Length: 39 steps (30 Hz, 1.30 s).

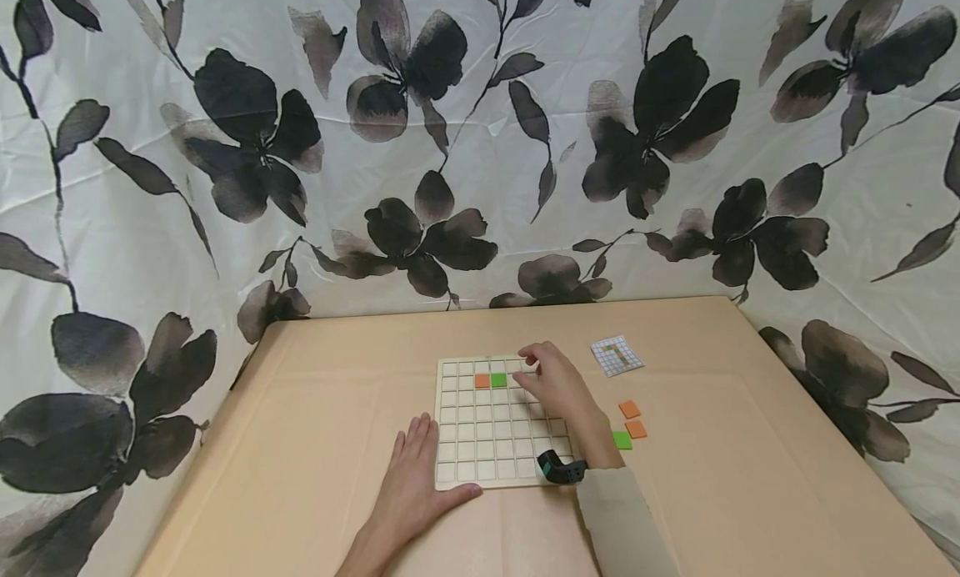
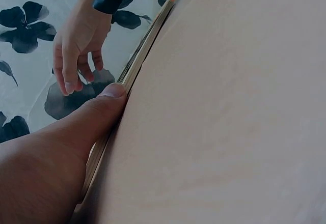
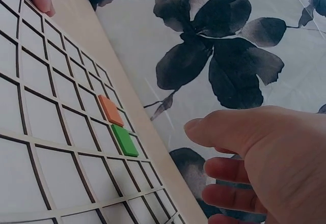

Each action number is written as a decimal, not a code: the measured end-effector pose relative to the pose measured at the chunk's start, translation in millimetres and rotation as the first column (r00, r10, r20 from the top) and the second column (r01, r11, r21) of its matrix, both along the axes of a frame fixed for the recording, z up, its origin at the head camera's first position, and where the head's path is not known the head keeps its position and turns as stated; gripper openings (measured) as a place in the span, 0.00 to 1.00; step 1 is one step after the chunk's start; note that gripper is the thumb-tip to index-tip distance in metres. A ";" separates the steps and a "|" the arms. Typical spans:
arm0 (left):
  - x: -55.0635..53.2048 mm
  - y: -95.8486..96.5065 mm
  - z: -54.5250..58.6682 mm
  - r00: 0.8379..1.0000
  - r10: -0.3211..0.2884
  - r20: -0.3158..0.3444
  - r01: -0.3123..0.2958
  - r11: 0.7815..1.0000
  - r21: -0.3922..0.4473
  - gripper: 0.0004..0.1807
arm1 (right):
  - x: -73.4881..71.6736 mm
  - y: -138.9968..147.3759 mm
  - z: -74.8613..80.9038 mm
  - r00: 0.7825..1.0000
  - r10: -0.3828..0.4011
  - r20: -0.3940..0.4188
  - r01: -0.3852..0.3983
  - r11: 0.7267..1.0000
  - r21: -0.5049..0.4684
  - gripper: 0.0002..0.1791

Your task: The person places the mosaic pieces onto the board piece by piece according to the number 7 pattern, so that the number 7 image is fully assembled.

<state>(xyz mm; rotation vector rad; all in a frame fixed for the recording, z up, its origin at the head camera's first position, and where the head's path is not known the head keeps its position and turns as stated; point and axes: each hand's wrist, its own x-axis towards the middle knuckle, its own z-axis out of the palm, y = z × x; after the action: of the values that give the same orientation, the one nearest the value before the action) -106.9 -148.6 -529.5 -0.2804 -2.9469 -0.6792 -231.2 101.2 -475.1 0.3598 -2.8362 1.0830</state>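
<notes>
A pale grid board [image 1: 487, 452] lies flat, with an orange tile [image 1: 482, 381] and a green tile [image 1: 498, 380] side by side in its second row from the top. My left hand [image 1: 408, 494] rests along the board's left side with fingers straight. Its thumb [image 2: 113, 90] touches the near edge. Over the upper right of the board hovers my right hand [image 1: 557, 383]; in the right wrist view its thumb [image 3: 214, 127] stands apart from the loosely bent fingers, and no tile shows between them. Part of the board is hidden beneath the right hand and forearm.
Right of the board lie two loose orange tiles [image 1: 629, 409] and a green tile [image 1: 622, 440]. Behind them is a small gridded pattern card [image 1: 617, 356]. A black band [image 1: 561, 468] sits on the right wrist. Floral cloth [image 1: 540, 143] hangs behind the table [image 1: 300, 444].
</notes>
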 end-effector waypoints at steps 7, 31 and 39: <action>-0.4 -0.7 0.7 1.000 0.001 0.013 -0.001 1.000 0.009 0.69 | 1.5 1.9 1.6 1.000 -0.004 -0.007 0.004 1.000 -0.003 0.23; 0.2 -2.3 1.4 1.000 -0.005 0.007 0.005 1.000 0.010 0.70 | 15.2 25.8 0.3 0.999 -0.043 0.004 0.043 0.999 0.031 0.23; 1.4 -3.5 -0.5 1.000 -0.010 0.009 0.010 1.000 0.001 0.70 | 22.9 36.9 0.0 0.998 -0.066 0.005 0.066 0.998 0.024 0.23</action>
<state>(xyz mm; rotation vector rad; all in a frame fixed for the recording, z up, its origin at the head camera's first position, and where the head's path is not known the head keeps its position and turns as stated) -105.5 -152.0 -529.9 -0.2937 -2.9554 -0.6852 -208.3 138.1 -475.1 0.2627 -2.8468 1.0404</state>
